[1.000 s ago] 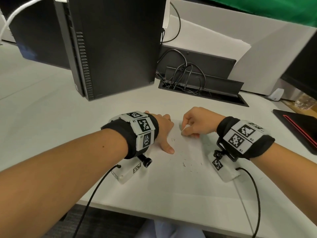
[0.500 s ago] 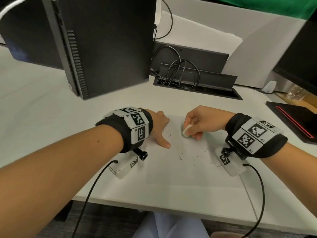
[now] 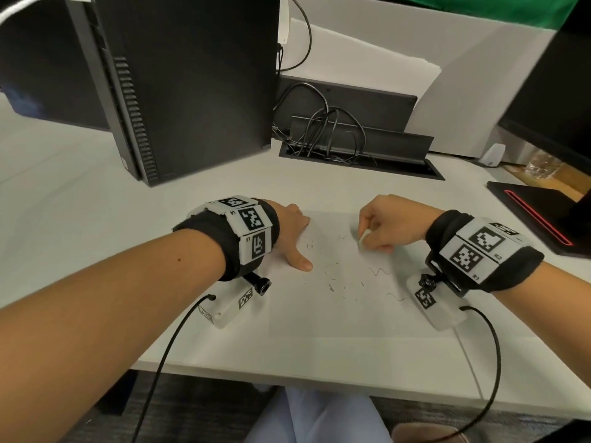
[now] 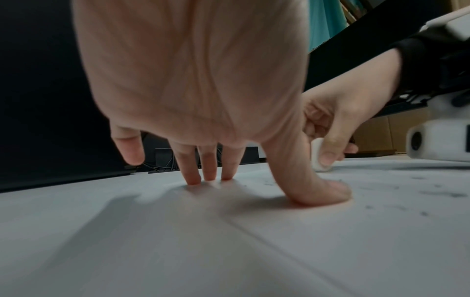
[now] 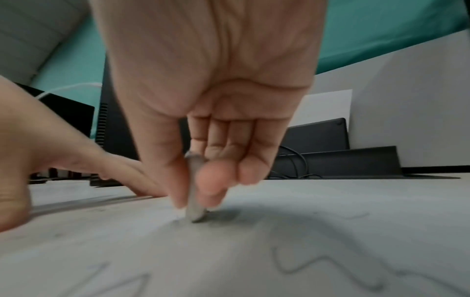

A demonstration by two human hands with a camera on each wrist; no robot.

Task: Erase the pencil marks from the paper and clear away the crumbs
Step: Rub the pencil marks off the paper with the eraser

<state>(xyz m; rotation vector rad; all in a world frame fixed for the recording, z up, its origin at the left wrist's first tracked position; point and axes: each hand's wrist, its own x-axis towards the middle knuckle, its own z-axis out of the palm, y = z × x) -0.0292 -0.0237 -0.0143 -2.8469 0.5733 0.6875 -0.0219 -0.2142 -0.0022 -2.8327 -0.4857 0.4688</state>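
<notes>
Around: a black computer tower (image 3: 192,84) and a cable tray (image 3: 361,155) stand behind the paper (image 3: 335,308).
Left hand (image 3: 292,233): fingers straight, pressing the paper's left edge.
Right hand (image 3: 388,225): pinches the white eraser (image 3: 364,237), whose tip touches the paper.
Pencil marks (image 3: 379,270): near the right wrist.
Crumbs (image 3: 332,286): scattered mid-sheet.

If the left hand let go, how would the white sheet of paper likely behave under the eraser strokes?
The thin white sheet of paper lies flat on the smooth white desk, so it would probably slide or crumple. The left hand presses it with spread fingers, likely for that reason. The small white eraser pinched in the right hand would probably drag it.
</notes>
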